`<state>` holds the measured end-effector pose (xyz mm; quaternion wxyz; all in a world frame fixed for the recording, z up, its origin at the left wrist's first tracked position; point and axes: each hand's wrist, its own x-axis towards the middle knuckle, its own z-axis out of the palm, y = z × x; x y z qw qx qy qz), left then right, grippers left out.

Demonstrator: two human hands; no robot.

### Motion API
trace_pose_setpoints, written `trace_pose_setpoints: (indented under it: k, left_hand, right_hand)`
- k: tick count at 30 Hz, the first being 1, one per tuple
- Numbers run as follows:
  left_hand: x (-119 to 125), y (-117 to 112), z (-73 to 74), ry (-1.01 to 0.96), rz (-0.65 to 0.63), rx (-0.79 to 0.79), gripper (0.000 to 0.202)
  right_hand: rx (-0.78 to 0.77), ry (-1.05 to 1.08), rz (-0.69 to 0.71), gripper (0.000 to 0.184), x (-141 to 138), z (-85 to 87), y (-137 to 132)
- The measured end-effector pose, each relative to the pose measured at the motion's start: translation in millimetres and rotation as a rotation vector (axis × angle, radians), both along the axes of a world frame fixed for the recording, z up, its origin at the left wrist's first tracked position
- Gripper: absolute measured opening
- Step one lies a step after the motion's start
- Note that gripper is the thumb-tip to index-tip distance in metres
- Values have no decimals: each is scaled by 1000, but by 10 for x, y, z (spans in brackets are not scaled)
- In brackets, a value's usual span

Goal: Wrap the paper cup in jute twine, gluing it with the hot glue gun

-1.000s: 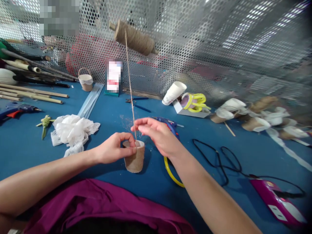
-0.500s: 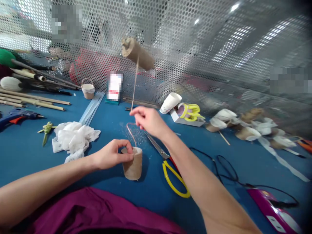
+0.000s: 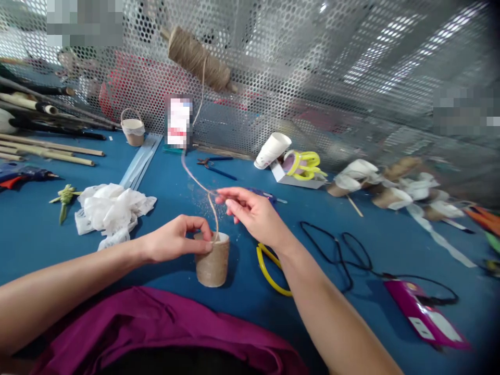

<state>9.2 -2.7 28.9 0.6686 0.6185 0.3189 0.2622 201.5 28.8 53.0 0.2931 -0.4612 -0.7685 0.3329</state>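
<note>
My left hand [image 3: 177, 239] pinches the near-left rim of a small twine-wrapped cup [image 3: 213, 265] standing upright on the blue table. Brown twine [image 3: 215, 216] rises out of the cup beside its fingertips. Just above, my right hand [image 3: 253, 213] has its index finger stretched out at a bend in the twine, with the thumb apart from it. From that bend the strand runs slack up to a twine spool [image 3: 199, 60] mounted in front of the perforated metal screen. Under my right forearm lie scissors with yellow handles [image 3: 269, 273], partly hidden.
Crumpled white lace [image 3: 113, 211] lies left, near a small handled basket [image 3: 133, 131]. Pliers [image 3: 219, 164], a white paper cup [image 3: 273, 150] and a box [image 3: 300, 181] stand farther back. A black cord [image 3: 336, 245] and purple power strip [image 3: 424, 315] are at right.
My right hand has come down and slightly right, toward the cup. The twine went from taut to slack, and the spool has turned. My left hand stays at the cup's rim.
</note>
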Motion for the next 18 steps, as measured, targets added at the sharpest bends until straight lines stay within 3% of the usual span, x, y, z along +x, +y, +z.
trace_pose_setpoints:
  k: [2,4,5,7,9,13,18]
  left_hand:
    - [-9,-1,1,14,16,29,16]
    - [-16,2,-2,50,48,94,17]
    - [-18,5,-6,73,72,138,17]
    - [-19,15,-17,110,119,204,17]
    - [-15,25,-29,127,150,227,17]
    - [-9,39,-42,114,173,236,16]
    - [-26,64,-38,107,207,232,16]
  right_hand:
    - [76,-86,-133,39,80,58,85]
    - [139,-312,-434,42,262,68,197]
    - [142,-393,-568,41,377,50,253]
    - [74,-488,-693,34,603,-29,347]
    - [-40,-544,-706,24,771,-150,406]
    - [-177,-544,-709,26,882,-368,462]
    - [-132,-348,-779,23,872,-309,367]
